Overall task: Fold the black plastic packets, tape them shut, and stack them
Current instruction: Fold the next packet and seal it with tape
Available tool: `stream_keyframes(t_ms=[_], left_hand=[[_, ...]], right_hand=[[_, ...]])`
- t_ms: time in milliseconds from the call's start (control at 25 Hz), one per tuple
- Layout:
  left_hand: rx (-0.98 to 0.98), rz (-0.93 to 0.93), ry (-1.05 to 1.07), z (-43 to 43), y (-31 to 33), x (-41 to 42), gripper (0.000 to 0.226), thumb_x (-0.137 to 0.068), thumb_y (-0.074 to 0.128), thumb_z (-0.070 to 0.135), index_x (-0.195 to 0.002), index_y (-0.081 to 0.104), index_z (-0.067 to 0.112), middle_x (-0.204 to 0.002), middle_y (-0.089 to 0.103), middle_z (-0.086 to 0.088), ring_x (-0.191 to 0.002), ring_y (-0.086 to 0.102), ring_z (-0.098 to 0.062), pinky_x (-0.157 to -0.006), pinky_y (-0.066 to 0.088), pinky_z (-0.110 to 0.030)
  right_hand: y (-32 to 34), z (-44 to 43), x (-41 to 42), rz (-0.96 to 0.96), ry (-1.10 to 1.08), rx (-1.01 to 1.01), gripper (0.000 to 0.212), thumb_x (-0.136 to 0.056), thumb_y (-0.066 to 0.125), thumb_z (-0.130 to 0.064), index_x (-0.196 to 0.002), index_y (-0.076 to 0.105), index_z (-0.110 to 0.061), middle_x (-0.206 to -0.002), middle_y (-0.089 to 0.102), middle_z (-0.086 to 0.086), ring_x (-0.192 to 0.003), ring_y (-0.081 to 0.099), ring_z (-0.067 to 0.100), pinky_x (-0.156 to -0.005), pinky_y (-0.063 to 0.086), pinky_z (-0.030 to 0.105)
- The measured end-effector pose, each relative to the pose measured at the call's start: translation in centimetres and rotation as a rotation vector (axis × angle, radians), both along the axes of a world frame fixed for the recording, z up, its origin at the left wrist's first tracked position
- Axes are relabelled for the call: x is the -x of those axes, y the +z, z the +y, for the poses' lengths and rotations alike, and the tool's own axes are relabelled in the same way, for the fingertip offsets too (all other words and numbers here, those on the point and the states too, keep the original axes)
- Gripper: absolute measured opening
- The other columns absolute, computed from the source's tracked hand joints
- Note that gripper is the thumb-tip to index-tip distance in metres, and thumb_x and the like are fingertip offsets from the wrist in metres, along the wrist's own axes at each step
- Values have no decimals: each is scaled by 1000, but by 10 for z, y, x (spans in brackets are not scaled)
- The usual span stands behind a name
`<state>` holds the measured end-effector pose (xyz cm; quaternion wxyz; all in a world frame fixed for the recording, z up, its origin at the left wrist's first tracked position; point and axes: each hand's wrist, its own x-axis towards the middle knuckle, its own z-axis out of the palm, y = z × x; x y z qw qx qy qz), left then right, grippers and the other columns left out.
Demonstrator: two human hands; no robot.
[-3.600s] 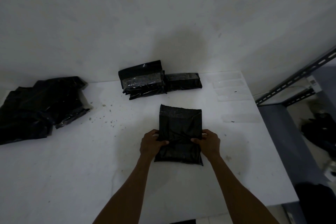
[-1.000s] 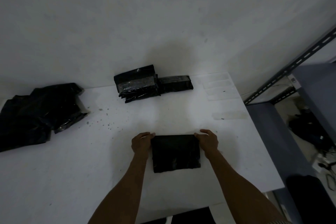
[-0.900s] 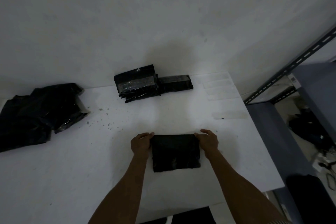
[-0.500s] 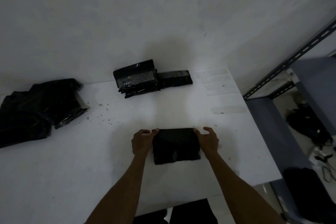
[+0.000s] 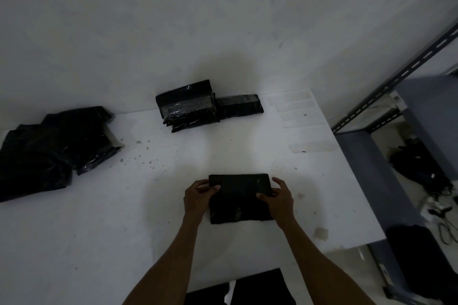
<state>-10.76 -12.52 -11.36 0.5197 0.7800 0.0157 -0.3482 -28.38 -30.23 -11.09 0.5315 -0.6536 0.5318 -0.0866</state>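
Head view showed a folded black packet (image 5: 239, 199) lying near the middle of the white desk (image 5: 99, 230), the left hand (image 5: 198, 199) and right hand (image 5: 278, 199) each gripping a side edge with curled fingers. By the far wall sat stacked taped packets (image 5: 188, 106), loose packets (image 5: 49, 146) at far left.

Dim, grainy view (edges bowed), a soft shadow falling on the wall (image 5: 230, 67).

The packet (image 5: 239, 199) was long before. Now it is folded over and short. The left hand (image 5: 198, 198) and right hand (image 5: 278, 199) have slid in, and both thumbs now press on its top.
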Motion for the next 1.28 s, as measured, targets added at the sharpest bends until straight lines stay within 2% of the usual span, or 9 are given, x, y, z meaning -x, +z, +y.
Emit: stream_keyframes(t_ms=[200,320,480,640,760,920,1040,1120,1280], left_hand=[[1,-16,-54,-1,3,-5,41,-73,86,20,-111,71,13,-99,73,-1,-93,69,-18,-84,59,-37],[-77,-59,31,-9,7,-12,31,-77,80,44,-96,76,20,-89,74,2,-84,69,-19,-80,60,-40],[-85,-70,54,-19,9,-25,17,-82,77,38,-82,75,21,-82,73,1,-80,68,-21,-82,58,-40],[-107,-30,94,-27,9,-34,14,-83,77,27,-72,71,19,-79,71,-5,-82,69,-30,-81,58,-44],[-101,-37,118,-29,10,-37,16,-82,77,35,-82,69,21,-88,70,-2,-84,67,-23,-82,58,-43],[-104,-56,14,-27,3,-36,47,-72,85,35,-111,65,16,-109,67,-5,-97,65,-23,-90,56,-40],[-156,-79,55,-22,6,-28,51,-76,79,49,-114,65,17,-110,68,-5,-96,65,-22,-90,56,-38],[-252,-108,-26,-15,12,-21,60,-73,73,66,-110,66,19,-105,69,-1,-93,66,-21,-84,55,-33],[-323,-188,-201,1,18,-3,78,-60,75,76,-114,65,22,-104,70,1,-92,67,-19,-77,56,-30]], right_hand=[[-5,-1,-1,7,57,20,83,-69,89,-23,-139,46,-24,-116,67,7,-104,64,22,-93,54,44],[0,2,-5,81,125,355,77,-77,82,-40,-141,46,-19,-131,59,7,-118,56,24,-99,49,42],[-1,8,-10,140,674,799,71,-89,59,-56,-148,40,-21,-158,33,7,-144,32,24,-113,34,43],[-11,18,1,303,894,826,69,-97,34,-57,-157,17,-26,-164,7,5,-152,8,23,-117,27,51],[-11,22,8,345,888,846,70,-99,33,-54,-158,5,-29,-165,-1,6,-152,1,25,-119,20,53],[-7,29,10,365,951,872,73,-98,32,-57,-158,2,-29,-165,-5,6,-152,-3,25,-119,18,56],[-5,31,13,240,697,732,70,-100,34,-58,-158,8,-29,-165,7,5,-152,7,22,-121,15,46],[-4,30,11,134,335,509,71,-98,41,-59,-156,18,-25,-157,30,5,-143,30,23,-116,30,43],[4,26,9,24,31,235,73,-92,62,-46,-151,30,-17,-105,61,4,-103,63,27,-82,54,33]])
